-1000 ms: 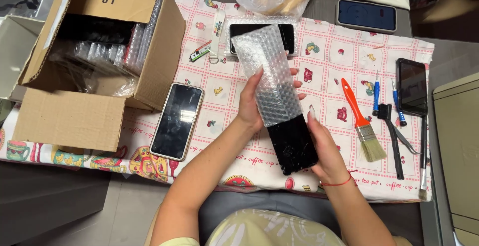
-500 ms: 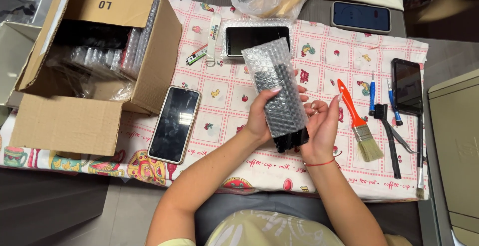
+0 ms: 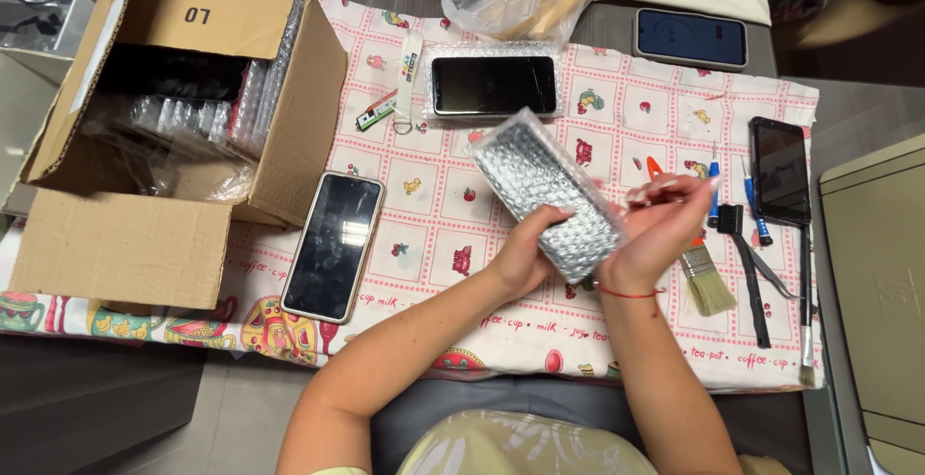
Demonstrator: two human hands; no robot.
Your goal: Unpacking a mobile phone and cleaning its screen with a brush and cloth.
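Left hand: the bubble-wrap pouch is gripped from below near its lower end, fingers closed around it.
Right hand: the pouch's right edge is pressed by the palm, fingers curled shut; whether a small item is pinched at the tips cannot be told.
Pouch position: held tilted in the air above the patterned cloth on the surface, between the two hands.
Slip risk: the smooth wrap could slide through the grip, and a drop onto the surface would be likely if either hand were loosened.
Near hazard: the brush and the thin tools lie just beside the right wrist and could be swept off the edge by the forearm.
Phone at left: lying bare near the cloth's front edge, it could be knocked by an elbow.
Farther back: the wrapped phone and cardboard box lie well apart from the hands, so little danger is judged there.
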